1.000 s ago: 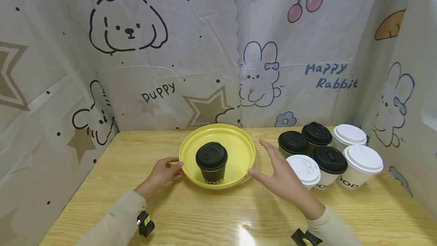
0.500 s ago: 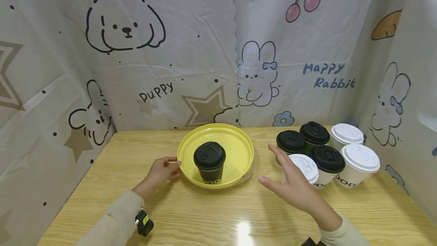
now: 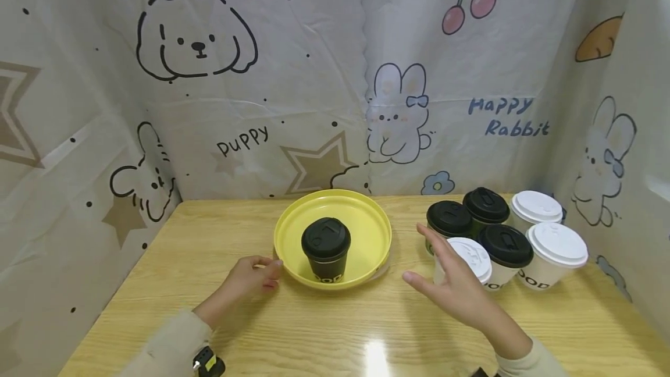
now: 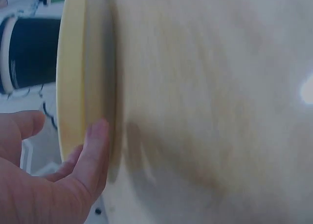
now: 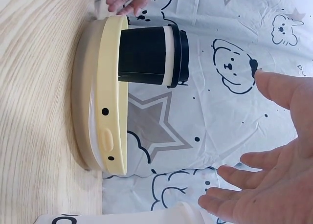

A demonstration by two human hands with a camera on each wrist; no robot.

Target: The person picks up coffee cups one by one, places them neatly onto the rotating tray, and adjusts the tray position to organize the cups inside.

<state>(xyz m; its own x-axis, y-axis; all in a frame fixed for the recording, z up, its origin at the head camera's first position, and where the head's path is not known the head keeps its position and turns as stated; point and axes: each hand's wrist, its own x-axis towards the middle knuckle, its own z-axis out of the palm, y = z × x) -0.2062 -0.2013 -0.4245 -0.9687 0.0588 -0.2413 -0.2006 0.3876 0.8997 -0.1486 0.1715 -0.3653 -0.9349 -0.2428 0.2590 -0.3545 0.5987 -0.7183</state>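
Left hand [image 3: 247,279] loose, holding nothing; right hand [image 3: 460,294] spread, empty | I see yellow tray [image 3: 363,237] centre-frame, black cup [image 3: 326,249] upright on it | left nearer, just beside tray's lower-left rim, contact unclear

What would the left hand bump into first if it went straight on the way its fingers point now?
Most likely the left side of the yellow tray that carries the black cup. The left hand is right beside it; whether they already touch is hard to tell.
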